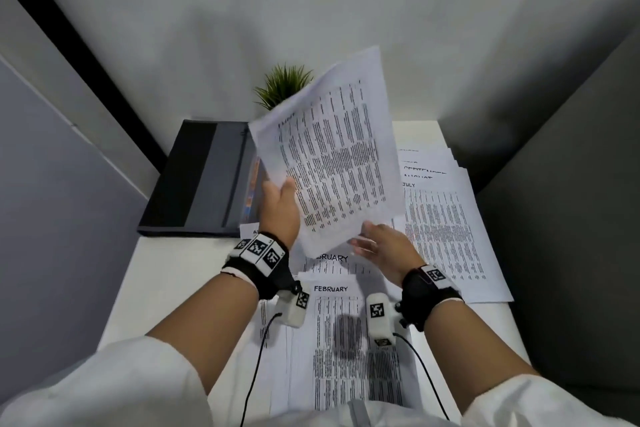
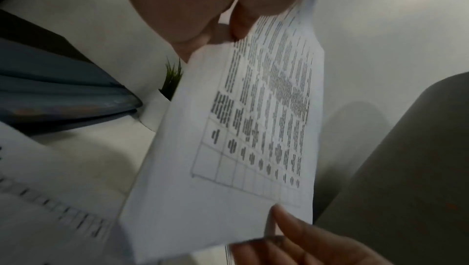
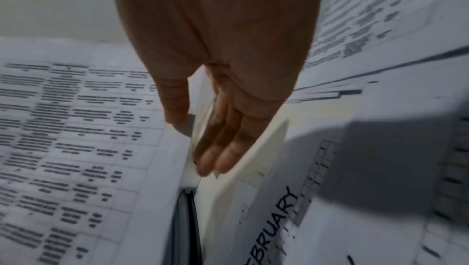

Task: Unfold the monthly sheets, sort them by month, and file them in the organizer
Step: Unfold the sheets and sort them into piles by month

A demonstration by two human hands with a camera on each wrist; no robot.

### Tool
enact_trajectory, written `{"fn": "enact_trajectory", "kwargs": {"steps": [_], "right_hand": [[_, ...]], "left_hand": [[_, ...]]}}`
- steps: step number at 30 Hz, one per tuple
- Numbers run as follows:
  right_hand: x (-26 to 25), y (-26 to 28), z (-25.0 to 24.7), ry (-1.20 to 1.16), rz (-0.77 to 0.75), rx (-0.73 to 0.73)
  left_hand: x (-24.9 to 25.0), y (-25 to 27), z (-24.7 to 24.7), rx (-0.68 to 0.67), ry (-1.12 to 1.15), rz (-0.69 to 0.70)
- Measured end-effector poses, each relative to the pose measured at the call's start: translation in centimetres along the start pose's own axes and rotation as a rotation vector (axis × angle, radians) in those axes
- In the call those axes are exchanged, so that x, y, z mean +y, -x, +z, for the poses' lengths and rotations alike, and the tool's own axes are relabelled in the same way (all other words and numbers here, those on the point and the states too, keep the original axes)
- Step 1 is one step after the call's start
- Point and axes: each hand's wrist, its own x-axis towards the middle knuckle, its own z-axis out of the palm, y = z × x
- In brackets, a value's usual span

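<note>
Evidently sorting was underway — the left hand [image 1: 281,208] gripped a raised sheet [image 1: 336,149], the right hand [image 1: 384,246] hovered open; next, laying it by month on the desk [image 1: 166,281].

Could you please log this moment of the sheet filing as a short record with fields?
Held sheet: printed sheet raised above the desk, month title blurred
Left hand: left hand grips the sheet's left edge
Right hand: right hand open, fingers straight at the sheet's lower corner
Organizer: dark organizer lies open at the back left of the desk
On desk, near: two sheets headed FEBRUARY
On desk, right: fanned stack, JULY on top
Behind: small plant
</note>
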Motion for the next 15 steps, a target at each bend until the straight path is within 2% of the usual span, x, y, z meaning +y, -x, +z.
{"fn": "enact_trajectory", "kwargs": {"steps": [2, 5, 7, 10, 13, 15], "right_hand": [[0.4, 0.9, -0.5, -0.057, -0.039, 0.051], [0.6, 2.0, -3.2, -0.074, -0.098, 0.233], [0.9, 3.1, -5.9, -0.018, -0.122, 0.385], [1.8, 4.9, -10.3, 0.18, -0.142, 0.636], [3.3, 6.3, -14.4, 0.211, -0.077, 0.802], [4.4, 6.7, -15.9, 0.195, -0.044, 0.874]], "left_hand": [[0.2, 0.5, 0.7, -0.062, 0.032, -0.004], [-1.2, 2.5, 1.4, -0.201, -0.066, 0.025], [-3.7, 4.7, 1.3, -0.312, -0.304, 0.105], [-8.7, 7.9, 0.4, -0.472, -0.923, 0.349], [-12.6, 9.5, -0.6, -0.616, -1.166, 0.307], [-13.9, 9.6, -1.2, -0.635, -1.221, 0.256]]}}
